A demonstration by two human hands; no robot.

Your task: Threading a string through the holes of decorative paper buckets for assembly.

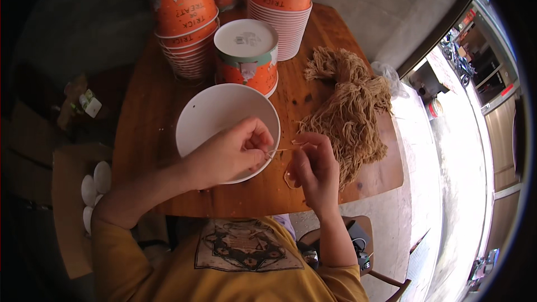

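Note:
A paper bucket [204,128], white inside, lies tipped with its open mouth toward me on the wooden table. One small hole shows near its rim at the upper left. My left hand [238,148] reaches over the mouth and pinches a thin pale cord [284,150] at the bucket's right rim. Just right of the rim, my right hand [318,170] has its fingers closed on the same cord, which runs fairly taut between both hands. A loop of cord hangs beneath the right fingers. Whether the cord passes through the rim is hidden by my left fingers.
A tan bundle of cords [352,112] lies right of my right hand. Behind the bucket stand an upside-down orange bucket [246,72] and tall nested stacks [279,22]. A cardboard box [67,207] with white cup-like pieces sits at lower left. The table's front edge [240,210] is close to me.

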